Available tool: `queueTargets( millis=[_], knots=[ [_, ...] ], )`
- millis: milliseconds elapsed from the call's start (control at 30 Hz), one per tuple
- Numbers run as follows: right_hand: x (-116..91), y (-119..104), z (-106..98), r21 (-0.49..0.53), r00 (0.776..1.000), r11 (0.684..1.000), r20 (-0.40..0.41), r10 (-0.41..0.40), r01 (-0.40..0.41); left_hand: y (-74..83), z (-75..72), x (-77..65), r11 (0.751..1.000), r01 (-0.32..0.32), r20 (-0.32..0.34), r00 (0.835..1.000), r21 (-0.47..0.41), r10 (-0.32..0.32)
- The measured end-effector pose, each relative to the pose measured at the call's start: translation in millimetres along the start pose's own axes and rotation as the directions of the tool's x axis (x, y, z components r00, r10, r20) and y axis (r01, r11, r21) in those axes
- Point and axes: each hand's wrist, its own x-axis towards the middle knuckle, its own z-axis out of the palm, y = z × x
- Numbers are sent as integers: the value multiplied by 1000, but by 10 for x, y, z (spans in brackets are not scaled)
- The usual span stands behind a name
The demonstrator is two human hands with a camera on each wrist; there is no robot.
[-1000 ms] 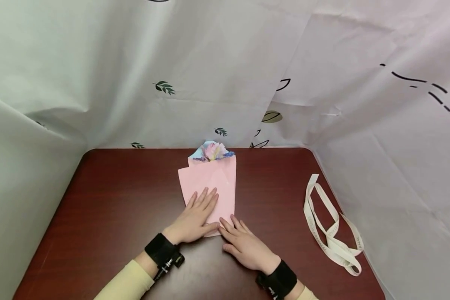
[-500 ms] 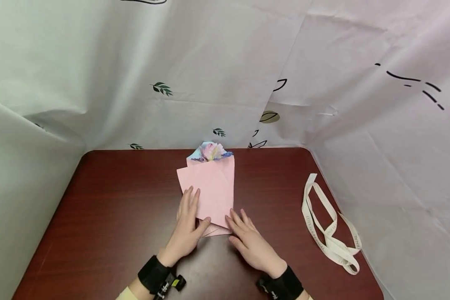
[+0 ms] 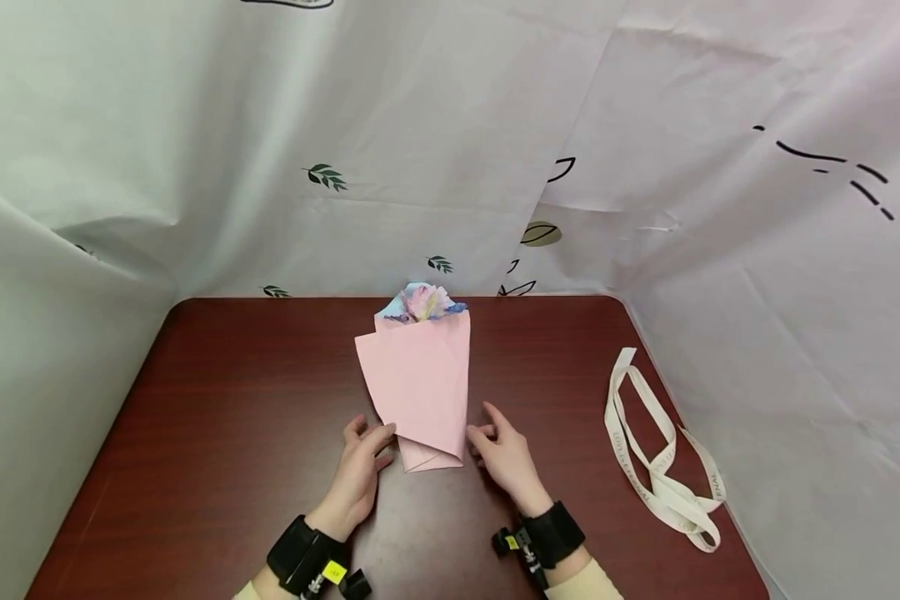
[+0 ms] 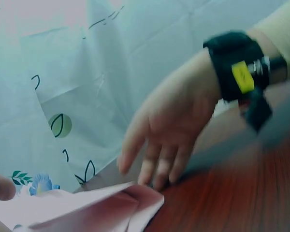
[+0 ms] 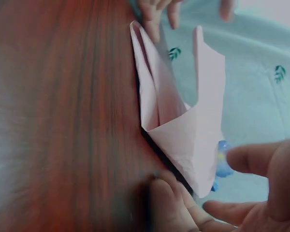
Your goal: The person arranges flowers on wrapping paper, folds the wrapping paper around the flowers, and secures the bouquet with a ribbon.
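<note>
A small bouquet wrapped in pink paper lies on the table, with a pale pink flower and blue bits showing at its far end. The wrap's folded lower end faces me, and its layers gape in the right wrist view. At the lower left edge is my left hand, its thumb tip overlapping the paper in the head view and its fingers loosely bent outside. Beside the lower right edge, my right hand holds nothing; its fingers hang loose near the paper in the left wrist view.
A white printed ribbon lies in loose loops near the right edge of the dark red wooden table. A pale curtain with leaf prints stands behind and along both sides.
My left hand has slid off the paper's face to its lower left edge. My right hand has turned and moved off to the paper's right side. The bouquet stays put.
</note>
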Motion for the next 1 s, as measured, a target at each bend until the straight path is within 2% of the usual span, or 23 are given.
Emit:
queueTargets(
  millis=[100,200,267,333,433,500,567,633,733,867,1000],
  knots=[
    [93,-37,102,-115,1000,993,15,-19,20,18,37,34,999,36,17,999,-3,-36],
    [141,-75,167,-228,1000,973,15,-24,27,21,63,75,998,55,-1,998,17,-55],
    [160,-92,185,-262,1000,965,20,-15,20,15,68,103,998,60,-14,998,33,-60],
    [169,-96,189,-251,999,968,35,3,6,-3,61,133,997,59,-21,998,49,-58],
    [158,-108,176,-148,996,989,78,38,-26,-40,49,163,996,53,-17,999,75,-52],
    [147,-112,172,-32,992,998,116,57,-54,-73,46,175,997,47,-11,999,66,-47],
    [136,-115,182,121,981,988,180,70,-93,-101,49,172,999,49,2,999,18,-49],
    [129,-113,206,262,964,956,257,65,-135,-131,49,167,996,53,30,998,-67,-51],
    [122,-110,268,423,934,882,355,51,-209,-172,30,162,980,82,86,994,-184,-67],
    [123,-99,354,542,918,803,396,15,-247,-205,-46,171,952,136,164,982,-273,-93],
    [130,-61,411,603,894,744,448,-19,-287,-206,-153,165,914,205,245,962,-350,-121]
  ],
)
